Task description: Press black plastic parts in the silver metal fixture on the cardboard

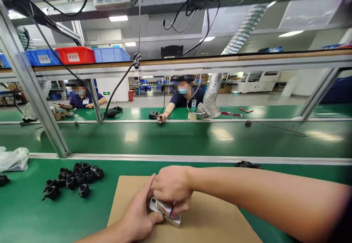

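Note:
Both my hands meet over a brown cardboard sheet [209, 217] on the green workbench. My right hand [172, 186] reaches in from the right, its fingers curled down over a small white and silver part [165, 210]. From below, my left hand [140, 217] pinches the same part's left end, thumb underneath and forefinger stretched up along my right hand. The part is mostly hidden by my fingers. A cluster of several black plastic parts [74, 180] lies on the bench to the left of the cardboard.
A clear plastic bag [13, 159] lies at the far left. A green conveyor belt [192, 138] runs across behind an aluminium rail [192, 158]. Two other people [184, 96] work at the far bench. A slanted metal post [33, 89] stands left. Red and blue bins [75, 55] sit overhead.

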{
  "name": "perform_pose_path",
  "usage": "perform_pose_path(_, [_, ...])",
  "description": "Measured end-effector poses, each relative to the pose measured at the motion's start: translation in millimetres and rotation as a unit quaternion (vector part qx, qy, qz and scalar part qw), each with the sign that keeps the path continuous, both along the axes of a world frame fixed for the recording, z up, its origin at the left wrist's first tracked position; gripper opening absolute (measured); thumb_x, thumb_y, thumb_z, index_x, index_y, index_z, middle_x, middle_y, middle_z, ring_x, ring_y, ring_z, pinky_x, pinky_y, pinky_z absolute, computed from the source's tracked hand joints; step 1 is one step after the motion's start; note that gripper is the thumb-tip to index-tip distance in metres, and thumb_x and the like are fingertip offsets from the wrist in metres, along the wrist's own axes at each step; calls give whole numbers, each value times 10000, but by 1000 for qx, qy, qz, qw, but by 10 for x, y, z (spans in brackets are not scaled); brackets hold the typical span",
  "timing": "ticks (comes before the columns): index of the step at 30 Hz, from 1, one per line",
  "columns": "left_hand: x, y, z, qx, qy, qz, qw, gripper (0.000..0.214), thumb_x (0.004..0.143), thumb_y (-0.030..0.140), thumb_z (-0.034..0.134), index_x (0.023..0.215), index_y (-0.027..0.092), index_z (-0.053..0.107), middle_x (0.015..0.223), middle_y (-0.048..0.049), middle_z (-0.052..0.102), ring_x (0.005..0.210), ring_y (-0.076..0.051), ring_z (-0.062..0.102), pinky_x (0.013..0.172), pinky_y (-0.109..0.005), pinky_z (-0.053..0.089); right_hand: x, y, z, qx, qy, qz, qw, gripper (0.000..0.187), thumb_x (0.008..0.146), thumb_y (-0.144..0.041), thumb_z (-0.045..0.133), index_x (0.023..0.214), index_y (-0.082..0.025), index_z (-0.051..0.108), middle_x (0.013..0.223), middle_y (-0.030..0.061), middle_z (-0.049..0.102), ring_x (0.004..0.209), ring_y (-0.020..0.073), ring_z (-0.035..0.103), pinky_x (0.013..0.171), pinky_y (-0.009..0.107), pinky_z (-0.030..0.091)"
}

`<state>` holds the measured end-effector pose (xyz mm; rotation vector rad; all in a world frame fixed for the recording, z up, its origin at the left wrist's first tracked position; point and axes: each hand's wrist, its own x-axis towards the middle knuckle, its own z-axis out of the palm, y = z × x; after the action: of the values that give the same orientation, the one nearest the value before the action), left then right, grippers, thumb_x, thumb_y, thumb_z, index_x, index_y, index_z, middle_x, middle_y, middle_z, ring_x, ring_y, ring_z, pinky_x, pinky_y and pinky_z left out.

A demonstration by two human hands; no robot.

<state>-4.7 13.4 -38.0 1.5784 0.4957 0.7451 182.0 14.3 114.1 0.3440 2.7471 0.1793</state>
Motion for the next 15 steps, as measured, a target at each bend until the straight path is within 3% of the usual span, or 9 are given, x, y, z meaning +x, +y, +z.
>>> perform_pose_path(3, [-43,-22,69,21,17,0,1000,1180,810,290,879,1709,262,116,1394,-142,648,1124,-274,667,1023,-390,536,-93,-261,-48,9,35,-266,963,376,884,-565,686,901,-190,703,768,56,705,627,273,663,487,349,334])
perform_pose_path(5, [-59,-18,95,36,11,-8,999,1177,823,272,875,1710,264,101,1340,-127,674,1048,-245,674,992,-377,537,-132,-419,-31,21,30,-368,929,378,911,-574,626,833,-210,691,686,56,675,579,293,655,487,347,306])
perform_pose_path(6, [-62,-12,104,36,5,-17,999,1180,823,243,862,1710,266,85,1322,-120,680,1023,-235,675,963,-363,541,-133,-465,-8,26,21,-380,924,397,900,-595,645,841,-205,692,692,62,674,574,297,652,484,348,295])
perform_pose_path(8, [-60,3,119,19,-6,-29,999,1186,808,169,813,1712,260,50,1301,-113,683,992,-221,674,881,-322,544,-88,-479,58,43,22,-337,940,518,802,-643,795,988,-169,699,800,70,698,604,279,648,468,346,272])
perform_pose_path(10, [-49,21,132,-11,-10,-37,999,1217,760,100,763,1712,238,16,1301,-117,681,994,-214,676,840,-291,540,-2,-402,129,72,26,-204,976,689,696,-578,947,1143,-136,665,951,79,704,706,255,652,447,346,247])
perform_pose_path(11, [-44,29,137,-28,-12,-42,999,1238,738,80,747,1710,230,-4,1318,-123,674,1012,-216,679,843,-286,542,41,-342,156,89,34,-118,989,635,735,-497,958,1163,-138,656,1005,79,696,775,245,651,443,346,246])
perform_pose_path(13, [-39,46,138,-52,-15,-54,997,1272,719,79,747,1707,228,-39,1377,-139,647,1068,-235,687,873,-295,556,96,-202,188,104,47,33,993,227,938,-301,807,1055,-151,682,991,68,683,859,223,634,459,349,287])
perform_pose_path(14, [-40,53,135,-55,-12,-56,997,1283,719,91,761,1707,236,-43,1416,-145,625,1109,-251,685,903,-310,564,102,-131,192,102,44,84,990,83,984,-224,726,994,-148,693,968,71,680,869,219,627,483,354,331])
perform_pose_path(15, [-43,58,131,-50,-6,-53,997,1288,721,107,781,1708,248,-33,1456,-146,600,1158,-270,676,943,-330,568,94,-64,192,89,35,117,988,66,983,-196,699,963,-133,702,950,81,681,863,221,624,519,363,382])
